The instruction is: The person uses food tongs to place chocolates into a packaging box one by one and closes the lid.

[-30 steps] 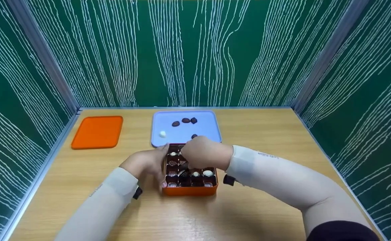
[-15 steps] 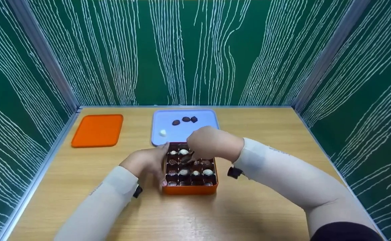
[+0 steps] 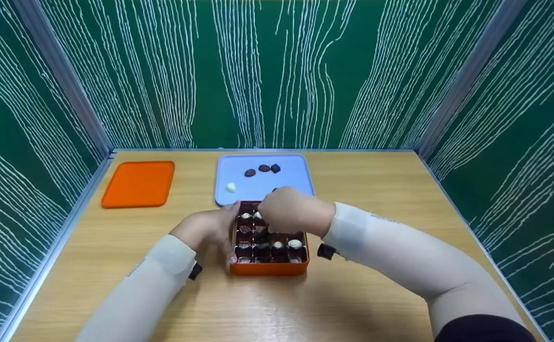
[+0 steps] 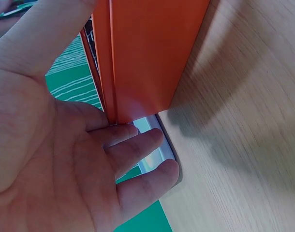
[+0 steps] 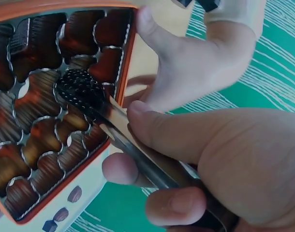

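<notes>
My right hand (image 3: pixel 298 211) grips metal tongs (image 5: pixel 147 166) with black perforated tips. The tips (image 5: pixel 82 92) are down at a compartment of the chocolate box (image 3: pixel 269 270); I cannot tell whether a chocolate is between them. Orange outside, the box has a dark divided insert with white chocolates (image 3: pixel 295 243) and a brown one (image 3: pixel 244 229) in some compartments. My left hand (image 3: pixel 210 230) holds the box by its left side, thumb at the near corner, index finger at the far corner. In the left wrist view its other fingers (image 4: pixel 150 181) extend past the orange wall.
Behind the box lies a pale blue tray (image 3: pixel 300 178), partly covered by the right hand in the head view. On it are a white chocolate (image 3: pixel 230 187) and several dark chocolates (image 3: pixel 250 173). An orange lid (image 3: pixel 139 184) lies at the back left. Green patterned panels (image 3: pixel 277 76) enclose the table.
My right hand lifted slightly to the right with the tongs half a second ago, then came back left and down over the box. My left hand has stayed at the box's side.
</notes>
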Motion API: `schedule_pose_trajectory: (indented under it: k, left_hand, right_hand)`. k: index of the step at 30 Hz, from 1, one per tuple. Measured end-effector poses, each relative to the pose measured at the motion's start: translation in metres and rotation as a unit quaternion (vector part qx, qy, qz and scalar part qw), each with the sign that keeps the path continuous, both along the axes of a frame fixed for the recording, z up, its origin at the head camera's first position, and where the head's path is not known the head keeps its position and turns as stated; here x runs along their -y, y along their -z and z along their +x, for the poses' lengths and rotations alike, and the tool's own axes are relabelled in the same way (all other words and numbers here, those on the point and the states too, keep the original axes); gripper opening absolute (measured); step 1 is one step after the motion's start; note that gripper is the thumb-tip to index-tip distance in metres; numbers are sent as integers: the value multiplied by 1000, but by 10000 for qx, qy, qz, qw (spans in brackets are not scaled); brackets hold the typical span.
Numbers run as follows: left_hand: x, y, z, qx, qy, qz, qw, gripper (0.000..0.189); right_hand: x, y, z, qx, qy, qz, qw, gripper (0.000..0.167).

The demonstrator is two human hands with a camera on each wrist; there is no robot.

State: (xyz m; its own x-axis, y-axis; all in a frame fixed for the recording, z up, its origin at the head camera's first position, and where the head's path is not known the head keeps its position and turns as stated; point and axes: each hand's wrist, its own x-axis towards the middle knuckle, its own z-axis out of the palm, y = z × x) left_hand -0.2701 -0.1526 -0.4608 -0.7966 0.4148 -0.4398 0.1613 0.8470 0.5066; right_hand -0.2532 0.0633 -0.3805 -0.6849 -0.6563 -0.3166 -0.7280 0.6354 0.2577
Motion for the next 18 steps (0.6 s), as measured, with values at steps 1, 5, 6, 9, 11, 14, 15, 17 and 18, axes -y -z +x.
schedule_pose_trajectory:
  k: [1,5,6,9,11,14,15,17,18]
  left_hand:
    - [0,-1,0,12,3,-9,10000,168]
    - [-1,-2,0,47,-13,-33,10000,167]
    - [-1,-2,0,54,-25,-19,10000,167]
    - [-2,-2,0,103,-71,20,9999,167]
    - [-2,-2,0,130,-96,26,9999,168]
    - [-1,-2,0,125,-59,-43,9999,169]
    - [-1,-2,0,107,-26,-73,9999,169]
    - [0,-2,0,74,5,-98,9999,169]
    - [0,-2,1,61,16,-94,9999,169]
  right_hand:
    - [2,1,1,-100,-82,58,9999,27]
    - [6,4,5,-379,-369,282,9982,28]
    - [6,3,6,-446,-431,317,9976,28]
    - [6,-1,7,-671,-549,447,9952,23]
    - [6,-4,9,-845,-636,565,9928,18]
    - [10,-6,12,-1032,-774,830,9882,15]
    - [12,-5,13,-1089,-836,916,9863,16]
    - [18,-2,18,-1233,-994,1170,9804,18]
    - [21,0,21,-1328,-1117,1324,9759,19]
